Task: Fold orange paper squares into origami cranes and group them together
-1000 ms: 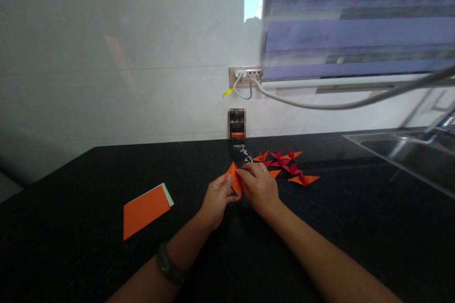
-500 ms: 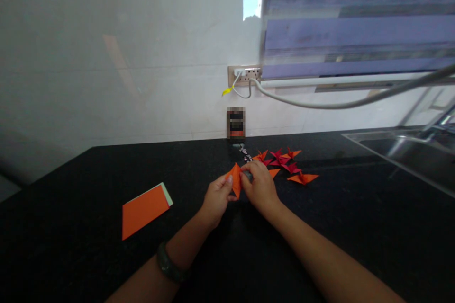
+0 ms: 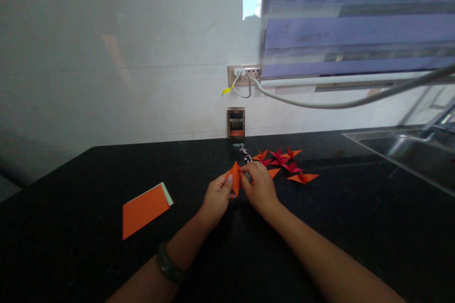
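A piece of folded orange origami paper (image 3: 235,179), pointed at top and bottom, is held up above the dark countertop. My left hand (image 3: 217,197) grips its left side, the thumb lying on the front face. With thumb and index finger, my right hand (image 3: 259,187) pinches its right edge. Just beyond my right hand lie several folded paper cranes in red and orange, among them an orange crane (image 3: 303,178) at the right and a red crane (image 3: 292,167). Part of another orange piece (image 3: 274,173) shows behind my right knuckles.
A stack of orange paper (image 3: 145,210) with a pale sheet (image 3: 167,193) under it lies at the left. A phone-like device (image 3: 236,123), blurred out, leans on the wall below a socket (image 3: 245,75). A white cable (image 3: 305,104) runs rightward. The sink (image 3: 398,147) is at the right.
The orange paper has shifted and turned very slightly between my fingers. Both hands keep their grip in nearly the same place.
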A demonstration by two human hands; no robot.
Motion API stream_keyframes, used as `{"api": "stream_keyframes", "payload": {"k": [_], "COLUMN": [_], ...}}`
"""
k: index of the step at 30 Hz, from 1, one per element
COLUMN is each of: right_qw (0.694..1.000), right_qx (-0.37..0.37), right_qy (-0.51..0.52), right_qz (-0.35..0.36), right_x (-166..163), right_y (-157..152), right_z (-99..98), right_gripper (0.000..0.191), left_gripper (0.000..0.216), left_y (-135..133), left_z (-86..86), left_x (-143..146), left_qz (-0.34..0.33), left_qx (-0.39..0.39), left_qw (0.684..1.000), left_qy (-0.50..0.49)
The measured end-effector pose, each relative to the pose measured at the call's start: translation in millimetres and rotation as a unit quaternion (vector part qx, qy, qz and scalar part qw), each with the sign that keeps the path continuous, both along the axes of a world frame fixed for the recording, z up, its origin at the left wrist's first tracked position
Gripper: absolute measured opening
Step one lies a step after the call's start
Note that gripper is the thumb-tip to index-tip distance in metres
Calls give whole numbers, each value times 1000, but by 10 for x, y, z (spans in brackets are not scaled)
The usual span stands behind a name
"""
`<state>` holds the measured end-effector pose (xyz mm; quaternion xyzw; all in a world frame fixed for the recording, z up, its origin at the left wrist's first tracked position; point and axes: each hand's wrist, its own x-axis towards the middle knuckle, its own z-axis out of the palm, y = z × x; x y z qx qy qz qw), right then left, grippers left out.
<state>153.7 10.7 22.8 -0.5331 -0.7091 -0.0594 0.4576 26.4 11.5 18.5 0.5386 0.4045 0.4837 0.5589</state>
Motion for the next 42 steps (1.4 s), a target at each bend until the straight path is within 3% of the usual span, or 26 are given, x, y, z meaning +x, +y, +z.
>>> {"api": "stream_keyframes", "payload": {"k": [8, 13, 27, 36, 42], "right_qw": [991, 987, 999, 992, 977], "right_qx": [45, 54, -3, -38, -24], "right_qy": [-127, -149, 39, 117, 179], "right_qz": [-9, -9, 30, 26, 117], "right_x": [3, 7, -23, -24, -22], "right_y": [-45, -43, -7, 5, -3], "right_z": [-18, -17, 13, 17, 55], "right_gripper": [27, 29, 12, 11, 10], "left_gripper": [36, 35, 40, 54, 41], "left_y": [-17, -15, -10, -27, -4], "left_z": [21, 24, 8, 58, 58], "left_x": [21, 21, 15, 41, 0], "left_qz": [-19, -13, -9, -20, -15], "left_qx": [-78, -86, -80, -60, -80], "left_qw": [990, 988, 993, 991, 988], "left_qy": [-119, -129, -92, -118, -131]}}
